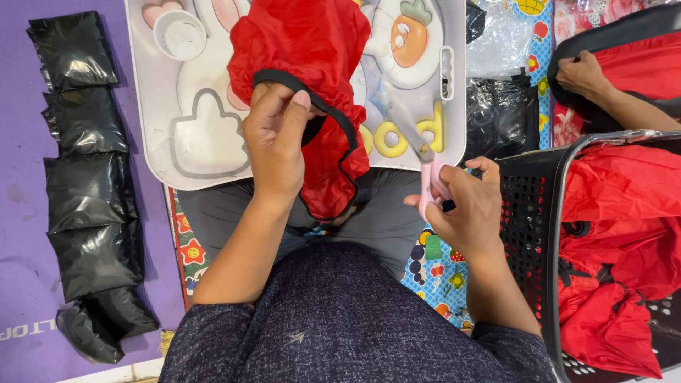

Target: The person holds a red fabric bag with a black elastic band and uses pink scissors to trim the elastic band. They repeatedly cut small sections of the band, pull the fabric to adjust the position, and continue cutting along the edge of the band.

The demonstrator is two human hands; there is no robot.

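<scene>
left hand (pixel 273 142) pinches the black elastic trim (pixel 312 106) of a red fabric piece (pixel 305 50), thumb and fingers closed on the edge, fabric held up over the lap. the rest of the red fabric drapes down over the lap desk (pixel 213 106) and toward the knees.

right hand (pixel 464 206) is closed around the pink handles of a pair of scissors (pixel 418 149). blades point far-left, tips lying over the lap desk just right of the fabric. can't tell how far apart the blades are.

lap desk is a white tray with cartoon prints, sitting across the person's legs. small white round cup (pixel 181 34) at its far-left corner.

left side: row of black plastic packets (pixel 85 184) laid near-to-far on a purple mat (pixel 18 213), well apart from the hands.

right side: black plastic basket (pixel 532 227) just beside the right hand, filled with more red fabric pieces (pixel 617 234) with black trim.

far right: another person's hand (pixel 582 74) rests on a black-edged red piece, separate from the wearer's hands. crumpled clear plastic bags (pixel 500 35) lie between it and the lap desk.
</scene>
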